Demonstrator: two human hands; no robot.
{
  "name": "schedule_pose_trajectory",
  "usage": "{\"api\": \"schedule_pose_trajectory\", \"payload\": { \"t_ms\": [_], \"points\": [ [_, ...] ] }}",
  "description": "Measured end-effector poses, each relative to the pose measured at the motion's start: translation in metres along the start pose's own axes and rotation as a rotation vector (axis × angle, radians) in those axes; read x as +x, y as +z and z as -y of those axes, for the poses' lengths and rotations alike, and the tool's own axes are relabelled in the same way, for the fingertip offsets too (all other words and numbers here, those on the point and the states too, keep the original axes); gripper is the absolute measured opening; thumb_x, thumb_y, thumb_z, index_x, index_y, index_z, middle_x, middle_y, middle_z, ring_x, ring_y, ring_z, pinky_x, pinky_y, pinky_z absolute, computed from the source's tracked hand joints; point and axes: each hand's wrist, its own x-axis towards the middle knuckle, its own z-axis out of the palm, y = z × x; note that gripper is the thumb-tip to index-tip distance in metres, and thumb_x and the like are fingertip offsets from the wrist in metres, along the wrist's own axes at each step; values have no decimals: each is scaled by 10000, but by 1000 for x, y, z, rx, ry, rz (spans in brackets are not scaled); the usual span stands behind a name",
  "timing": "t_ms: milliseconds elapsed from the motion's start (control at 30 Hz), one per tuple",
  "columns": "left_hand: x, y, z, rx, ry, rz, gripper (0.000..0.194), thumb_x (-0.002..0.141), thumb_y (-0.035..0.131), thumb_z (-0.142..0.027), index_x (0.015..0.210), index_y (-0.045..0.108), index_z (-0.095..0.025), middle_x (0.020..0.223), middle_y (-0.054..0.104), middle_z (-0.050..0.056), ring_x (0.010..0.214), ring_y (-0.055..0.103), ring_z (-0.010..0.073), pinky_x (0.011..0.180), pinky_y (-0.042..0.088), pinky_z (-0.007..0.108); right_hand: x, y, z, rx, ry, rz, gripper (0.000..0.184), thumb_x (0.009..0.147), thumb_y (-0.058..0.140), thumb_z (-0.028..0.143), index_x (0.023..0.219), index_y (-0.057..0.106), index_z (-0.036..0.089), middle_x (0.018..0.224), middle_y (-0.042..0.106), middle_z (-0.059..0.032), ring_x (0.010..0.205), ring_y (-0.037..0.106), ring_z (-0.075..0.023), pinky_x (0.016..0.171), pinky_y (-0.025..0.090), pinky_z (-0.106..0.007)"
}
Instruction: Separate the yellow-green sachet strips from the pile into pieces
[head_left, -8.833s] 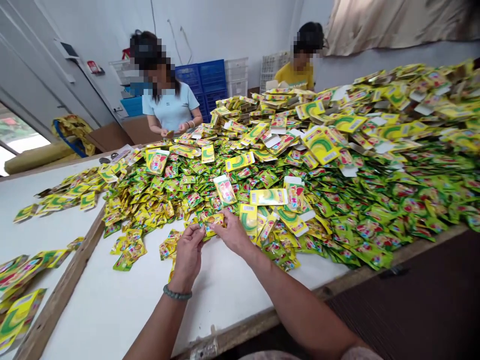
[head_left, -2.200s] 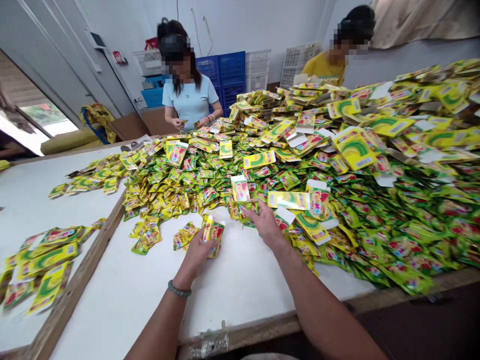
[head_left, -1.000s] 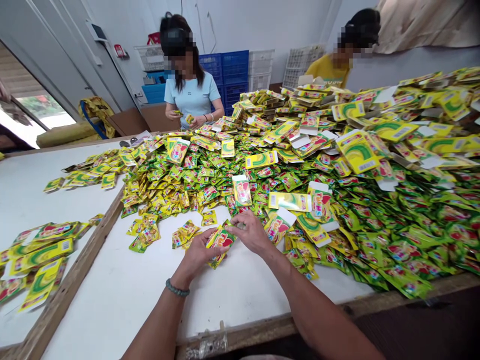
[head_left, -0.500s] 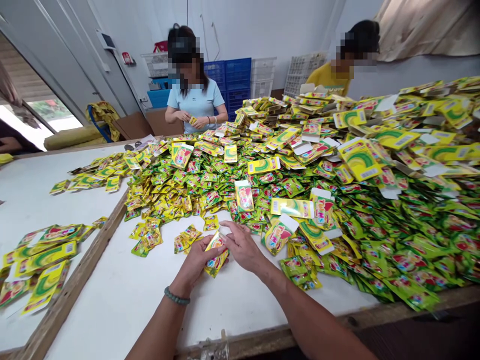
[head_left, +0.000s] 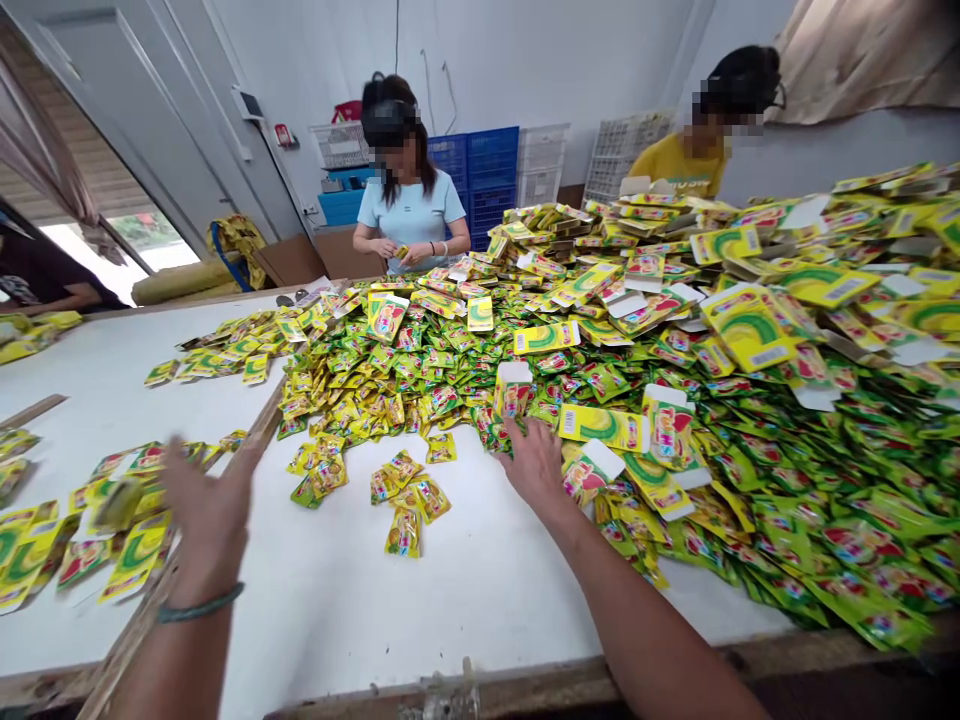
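Observation:
My left hand [head_left: 208, 505], smeared by motion, is over the wooden divider at the left with its fingers spread and nothing in it. Just left of it, a blurred small box [head_left: 120, 505] appears apart from the fingers, above a group of flat yellow boxes [head_left: 139, 560]. My right hand [head_left: 534, 462] reaches to the front of the heap, its fingers stretched at the lower end of an upright yellow box [head_left: 513, 392] with a white open flap. Some fingertips are hidden. Between my hands, several small yellow candy packets [head_left: 405, 530] lie on the white table [head_left: 337, 620].
A large heap of green packets [head_left: 795, 540] and yellow boxes [head_left: 750, 325] fills the right. A wooden strip [head_left: 255, 440] divides the table. Across it, a person in light blue [head_left: 412, 205] handles a packet; another in yellow [head_left: 679, 165] stands behind the heap. Blue crates [head_left: 491, 165] stand behind.
My left hand has swung left to the boxes beyond the divider, and the box it held has left it. My right hand has moved right to the upright box. The view has shifted left.

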Motion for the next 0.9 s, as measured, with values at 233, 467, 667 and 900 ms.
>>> {"api": "schedule_pose_trajectory", "payload": {
  "t_ms": [233,467,667,900],
  "points": [
    [-116,114,-82,405,265,740,554,734,511,-580,995,597,-99,1012,620,204,986,561,339,799,428,413,-12,4,18,274,-208,80,139,868,487,226,847,623,208,827,657,-34,892,544,-198,851,268,-366],
    [-137,143,-83,376,299,831,374,753,573,-344,1053,517,-127,893,641,145,875,595,275,695,409,325,-7,-10,15,578,106,174,177,851,434,313,888,572,209,628,513,25,584,496,-143,556,352,-251],
    [-144,113,-71,-242,178,851,327,725,612,-431,932,549,-186,518,464,-54,470,477,129,471,335,229,-5,-8,13,1034,230,227,311,822,442,321,1120,495,250,777,537,24,539,555,-107,466,433,-215],
    [-167,86,-66,-772,-459,1086,451,598,738,-464,891,526,-194,547,508,-68,492,533,105,480,439,212,-9,-2,13,940,171,241,299,787,523,261,1082,563,284,1024,611,-24,958,596,-206,713,519,-294]
  ]
}}
